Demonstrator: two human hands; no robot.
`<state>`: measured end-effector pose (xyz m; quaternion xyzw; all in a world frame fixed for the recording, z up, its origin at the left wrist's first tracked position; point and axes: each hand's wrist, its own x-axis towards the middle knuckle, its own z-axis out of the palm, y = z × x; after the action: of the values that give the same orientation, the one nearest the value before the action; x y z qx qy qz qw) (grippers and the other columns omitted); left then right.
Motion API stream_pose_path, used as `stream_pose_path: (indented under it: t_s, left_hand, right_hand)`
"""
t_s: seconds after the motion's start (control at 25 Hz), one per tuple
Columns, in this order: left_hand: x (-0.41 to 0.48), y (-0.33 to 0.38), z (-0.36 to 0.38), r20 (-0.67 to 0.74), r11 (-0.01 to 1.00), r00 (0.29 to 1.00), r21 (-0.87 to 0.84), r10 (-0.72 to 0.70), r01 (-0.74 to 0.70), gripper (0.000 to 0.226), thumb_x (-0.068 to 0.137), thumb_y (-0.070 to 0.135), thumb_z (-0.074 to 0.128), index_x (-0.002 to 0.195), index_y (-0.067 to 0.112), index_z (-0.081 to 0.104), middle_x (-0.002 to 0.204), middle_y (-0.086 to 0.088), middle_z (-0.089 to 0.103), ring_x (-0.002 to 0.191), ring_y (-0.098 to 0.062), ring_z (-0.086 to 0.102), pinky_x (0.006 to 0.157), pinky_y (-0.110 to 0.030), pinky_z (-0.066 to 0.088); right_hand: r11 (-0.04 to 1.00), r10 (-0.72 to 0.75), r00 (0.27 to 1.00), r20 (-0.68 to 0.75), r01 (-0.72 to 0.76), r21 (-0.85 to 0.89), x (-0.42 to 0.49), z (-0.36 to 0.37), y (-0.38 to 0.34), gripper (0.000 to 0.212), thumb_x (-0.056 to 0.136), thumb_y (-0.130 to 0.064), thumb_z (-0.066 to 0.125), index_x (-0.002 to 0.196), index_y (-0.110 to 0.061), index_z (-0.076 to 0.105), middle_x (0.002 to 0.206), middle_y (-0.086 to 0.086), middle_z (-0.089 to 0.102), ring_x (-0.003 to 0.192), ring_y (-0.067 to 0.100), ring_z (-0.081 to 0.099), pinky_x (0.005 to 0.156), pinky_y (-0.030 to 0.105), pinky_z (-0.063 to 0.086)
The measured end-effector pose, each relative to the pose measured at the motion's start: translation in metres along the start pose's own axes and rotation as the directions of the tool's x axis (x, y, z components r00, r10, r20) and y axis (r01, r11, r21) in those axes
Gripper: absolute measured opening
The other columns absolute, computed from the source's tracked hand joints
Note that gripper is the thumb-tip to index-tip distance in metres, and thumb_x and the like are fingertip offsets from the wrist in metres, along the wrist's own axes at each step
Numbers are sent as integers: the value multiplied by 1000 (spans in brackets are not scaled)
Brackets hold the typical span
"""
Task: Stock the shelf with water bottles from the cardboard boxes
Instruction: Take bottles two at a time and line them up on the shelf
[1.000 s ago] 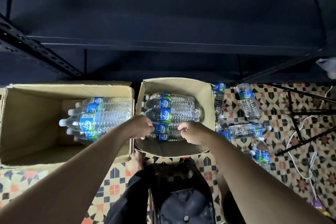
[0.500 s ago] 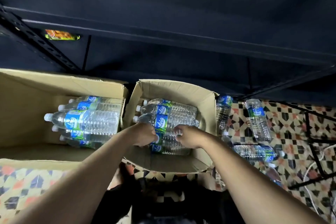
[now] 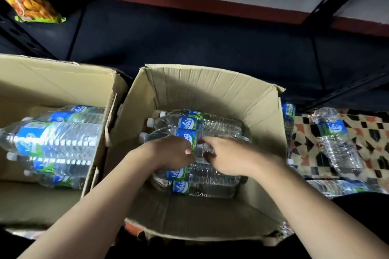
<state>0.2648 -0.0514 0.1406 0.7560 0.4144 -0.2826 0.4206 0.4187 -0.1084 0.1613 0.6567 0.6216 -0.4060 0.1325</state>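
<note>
Grip: left hand (image 3: pixel 172 153) and right hand (image 3: pixel 228 159) both clasp one bottle (image 3: pixel 187 137) (mid-body).
Risk: thin plastic may buckle and slip before reaching the shelf (image 3: pixel 189 38) at 12 o'clock.

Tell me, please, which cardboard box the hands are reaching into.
The right-side box: left hand and right hand both grip a bottle in it; the other box goes untouched.

Two bare forearms end in a bare left hand (image 3: pixel 170 153) and right hand (image 3: pixel 229 157); dark clothing (image 3: pixel 362 212) shows at lower right.
</note>
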Motion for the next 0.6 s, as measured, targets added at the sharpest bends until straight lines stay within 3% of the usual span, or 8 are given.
stream_pose_path:
  t_s: [0.12, 0.28, 0.4, 0.52, 0.6]
  left_hand:
    - [10, 3, 8, 22, 999, 1000, 46, -4, 3, 41, 102, 43, 46, 128, 14, 60, 132, -6, 61, 119, -23, 57, 90, -28, 41]
    - [22, 0, 15, 9, 980, 998, 188, -64, 61, 44, 102, 44, 44, 123, 10, 62, 127, -11, 62, 110, -25, 58, 86, -29, 42]
    - [21, -7, 25, -41, 958, 989, 245, -141, 147, 50, 103, 45, 40, 134, 8, 56, 139, -14, 55, 124, -28, 53, 97, -31, 40]
    - [22, -15, 42, -112, 967, 969, 105, -219, 230, 45, 103, 37, 44, 132, 6, 56, 139, -15, 56, 125, -27, 53, 102, -31, 40]
    - [26, -22, 55, -188, 973, 958, 36, -217, 228, 39, 99, 31, 47, 128, 7, 61, 134, -14, 60, 121, -29, 56, 102, -33, 44]
  right_hand:
    - [997, -22, 998, -51, 18, -70, 3, -3, 1, 52, 99, -26, 47, 148, -37, 36, 155, -4, 40, 134, 22, 46, 84, 27, 45]
    - [992, -23, 997, -72, 14, -129, 13, 4, 10, 60, 99, -30, 45, 153, -42, 21, 160, -2, 26, 145, 23, 29, 110, 40, 35]
    - [989, 45, 997, -58, -53, -135, 36, 21, 22, 76, 95, -41, 52, 154, -44, 4, 166, 2, 8, 152, 28, 14, 118, 54, 23]
    - [980, 79, 996, -43, -86, -181, 51, 42, 25, 95, 91, -50, 61, 157, -37, -6, 167, 9, 0, 153, 33, 3, 121, 54, 6]
    - [964, 82, 989, -126, -110, -242, 55, 53, 22, 109, 82, -55, 72, 158, -33, -3, 164, 14, 13, 150, 36, 13, 118, 56, 10]
